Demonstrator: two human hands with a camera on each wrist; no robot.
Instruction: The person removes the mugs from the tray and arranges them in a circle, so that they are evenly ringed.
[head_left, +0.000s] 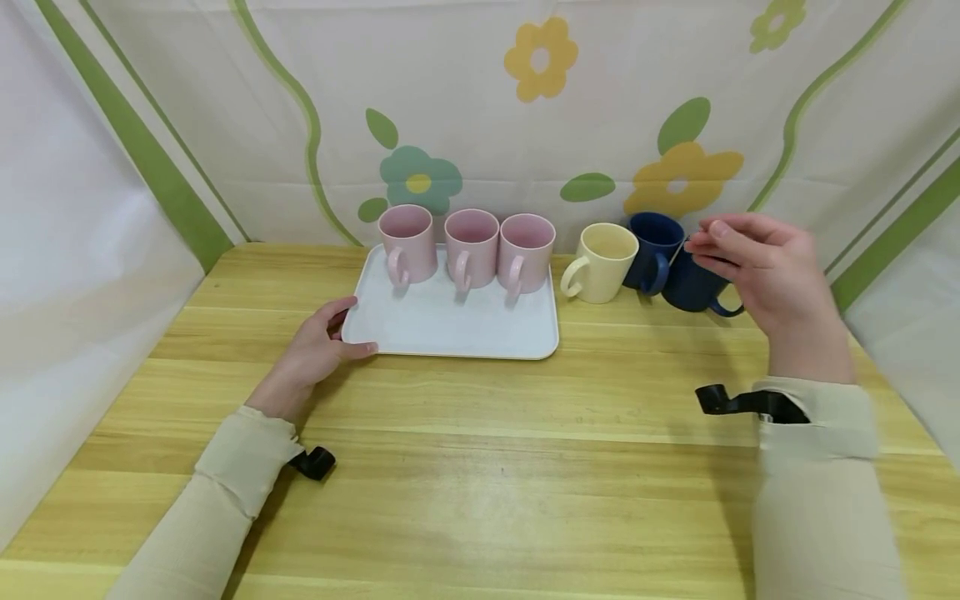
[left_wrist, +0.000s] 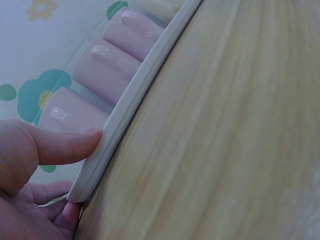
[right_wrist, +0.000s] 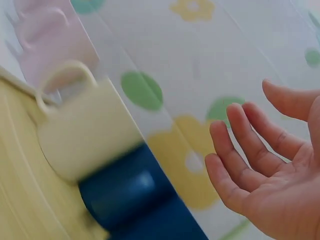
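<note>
A person's two hands work at a wooden table [head_left: 487, 475], seen from above. At the centre back lies a white tray [head_left: 450, 325]. Three pink mugs stand upright in a row along its far side: the left mug [head_left: 408, 250], the middle mug [head_left: 472, 250] and the right mug [head_left: 527, 254]. Their handles face the near side. A narrow gap parts the left mug from the middle one; the other two stand close together.

The left hand [head_left: 311, 346] holds the tray by its near left corner, the thumb pressed on the rim and the other fingers tucked at and beneath the edge, pinching it.

Just beyond the tray's right edge stands a yellow mug [head_left: 603, 267], its handle turned left toward the tray. Next to it, on the table, are a dark blue mug [head_left: 651, 250] and a second blue mug [head_left: 686, 283], the latter partly hidden behind the right hand [head_left: 772, 275]. That hand is raised and holds nothing; its fingers are slightly bent, with the thumb apart from them.

Both sleeves [head_left: 817, 492] are pale beige. Behind hangs a white curtain [head_left: 465, 92] with yellow and teal flowers and green leaves.
</note>
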